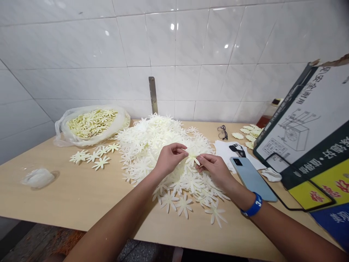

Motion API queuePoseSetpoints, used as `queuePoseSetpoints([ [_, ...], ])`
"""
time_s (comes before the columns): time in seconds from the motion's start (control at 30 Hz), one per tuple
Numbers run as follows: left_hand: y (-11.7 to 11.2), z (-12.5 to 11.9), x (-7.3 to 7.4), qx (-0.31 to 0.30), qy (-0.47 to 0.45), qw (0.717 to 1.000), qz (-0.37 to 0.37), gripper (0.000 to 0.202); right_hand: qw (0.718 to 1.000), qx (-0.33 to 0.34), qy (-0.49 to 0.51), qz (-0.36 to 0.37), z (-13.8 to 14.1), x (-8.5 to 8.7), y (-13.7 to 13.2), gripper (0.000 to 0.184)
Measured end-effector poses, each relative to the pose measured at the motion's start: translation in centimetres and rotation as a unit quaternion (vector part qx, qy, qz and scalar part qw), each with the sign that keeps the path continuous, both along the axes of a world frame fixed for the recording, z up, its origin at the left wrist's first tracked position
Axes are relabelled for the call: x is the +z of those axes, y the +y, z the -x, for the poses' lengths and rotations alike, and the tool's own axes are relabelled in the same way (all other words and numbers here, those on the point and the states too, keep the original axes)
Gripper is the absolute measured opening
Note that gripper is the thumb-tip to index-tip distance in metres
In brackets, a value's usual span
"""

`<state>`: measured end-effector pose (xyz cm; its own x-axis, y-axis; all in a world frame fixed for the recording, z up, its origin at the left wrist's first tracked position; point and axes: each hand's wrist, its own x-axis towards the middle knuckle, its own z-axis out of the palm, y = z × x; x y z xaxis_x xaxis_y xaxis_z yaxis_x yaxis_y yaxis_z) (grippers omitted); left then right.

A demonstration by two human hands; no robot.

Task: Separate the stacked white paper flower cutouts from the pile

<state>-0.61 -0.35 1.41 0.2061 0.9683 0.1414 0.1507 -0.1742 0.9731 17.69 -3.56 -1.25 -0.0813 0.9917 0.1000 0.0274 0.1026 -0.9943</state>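
My right hand pinches a pale yellow flower-shaped cutout by its right side, between thumb and fingers. Just to the left of that piece is my left hand. Its fingers are bent, a small gap shows between thumb and forefinger, and nothing visible lies between them. Both hands are over a large heap of white and cream flower cutouts with narrow petals. Several single cutouts lie flat at the heap's front edge.
Left of the heap are a plastic bag of yellowish cutouts, loose flower pieces and a small clear packet. At right lie glasses, a light blue phone and a large printed box. A metal strip leans on the tiled wall.
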Motion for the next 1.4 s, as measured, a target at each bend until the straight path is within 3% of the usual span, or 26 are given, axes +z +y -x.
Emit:
queuePoseSetpoints([
  [0.17, -0.3, -0.2, 0.3, 0.037, -0.014, 0.999, -0.026, 0.024, 1.000, -0.002, -0.006, -0.019, 0.0, -0.1, 0.1, 0.035],
  [0.33, 1.0, 1.2, 0.7, 0.091, -0.082, 0.991, -0.045, 0.022, 0.996, -0.061, 0.061, -0.003, -1.0, -0.5, 0.8, 0.033],
  [0.47, 2.0, 2.0, 0.4, 0.050, -0.127, 0.991, 0.000, 0.026, 0.987, -0.087, 0.138, 0.010, -1.2, -0.1, 1.0, 0.035],
  [0.57, 2.1, 1.9, -0.1, 0.044, -0.048, 0.998, -0.021, 0.019, 0.980, -0.097, 0.172, 0.033, -0.9, 0.2, 0.7, 0.038],
  [0.63, 1.9, 1.8, -0.4, 0.071, 0.038, 0.995, -0.053, 0.018, 0.980, -0.097, 0.170, 0.035, -0.6, 0.2, 0.5, 0.040],
  [0.73, 1.3, 1.7, -0.4, 0.152, 0.138, 0.967, -0.153, 0.022, 0.986, -0.083, 0.142, 0.040, -0.5, -0.1, 0.5, 0.039],
  [0.8, 0.8, 1.5, -0.3, 0.172, 0.167, 0.938, -0.252, 0.023, 0.989, -0.068, 0.123, 0.040, -0.4, -0.3, 0.6, 0.038],
  [0.87, 0.3, 1.1, -0.2, 0.127, 0.165, 0.927, -0.312, 0.020, 0.992, -0.053, 0.110, 0.036, -0.3, -0.3, 0.6, 0.038],
  [0.97, -0.6, 0.2, -0.3, 0.022, 0.153, 0.935, -0.318, 0.018, 0.994, -0.040, 0.092, 0.030, -0.1, -0.1, 0.4, 0.038],
  [1.03, -0.9, -0.4, -0.6, -0.010, 0.160, 0.935, -0.315, 0.017, 0.997, -0.030, 0.071, 0.016, 0.0, -0.1, 0.3, 0.037],
  [1.23, -1.1, -0.6, -0.9, -0.010, 0.153, 0.941, -0.303, 0.014, 0.999, 0.003, 0.019, -0.029, 0.0, -0.2, 0.1, 0.037],
  [1.4, -1.1, -0.8, -0.7, -0.016, 0.092, 0.966, -0.240, 0.014, 1.000, 0.009, 0.000, -0.027, 0.2, 0.0, 0.0, 0.036],
])
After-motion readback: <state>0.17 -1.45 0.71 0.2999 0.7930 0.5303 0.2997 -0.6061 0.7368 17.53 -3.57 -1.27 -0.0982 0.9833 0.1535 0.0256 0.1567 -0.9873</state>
